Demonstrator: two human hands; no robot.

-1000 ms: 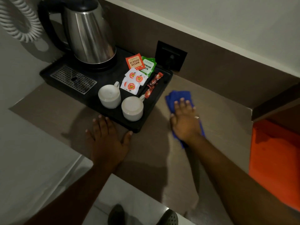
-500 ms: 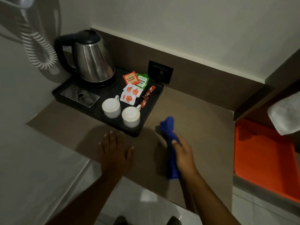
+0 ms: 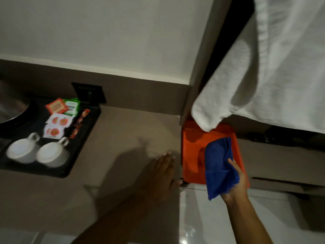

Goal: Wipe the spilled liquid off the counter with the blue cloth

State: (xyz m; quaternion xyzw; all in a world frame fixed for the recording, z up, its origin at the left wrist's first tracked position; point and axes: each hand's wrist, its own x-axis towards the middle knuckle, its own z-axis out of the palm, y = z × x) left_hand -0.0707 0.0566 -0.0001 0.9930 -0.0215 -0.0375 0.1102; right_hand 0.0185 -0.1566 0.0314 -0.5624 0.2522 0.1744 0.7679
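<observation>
Head view, the only one: the right hand (image 3: 234, 182) grips a crumpled blue cloth (image 3: 219, 169), fingers closed around its bunched lower half, and holds it in the air off the right end of the counter, above a bright orange plastic tray (image 3: 191, 155) that sits lower than the countertop. The cloth touches no surface. The left hand (image 3: 161, 173) lies flat on the brown matte counter (image 3: 133, 131) near its right edge, palm down, fingers together and stretched forward, holding nothing. Farther left a black plastic tray (image 3: 82, 143) carries two white ceramic cups (image 3: 37, 152) and assorted tea sachets (image 3: 59, 118); a white towel (image 3: 263, 76) hangs above on the right.

No wet patch shows on the counter, though blur and dim light could hide one. Judging by the lifted cloth, the wiping stroke is likely over or paused, and the cloth is being carried toward the orange tray. If liquid remains, the next move calls for bringing the cloth back flat onto the counter; otherwise, for setting it down.
</observation>
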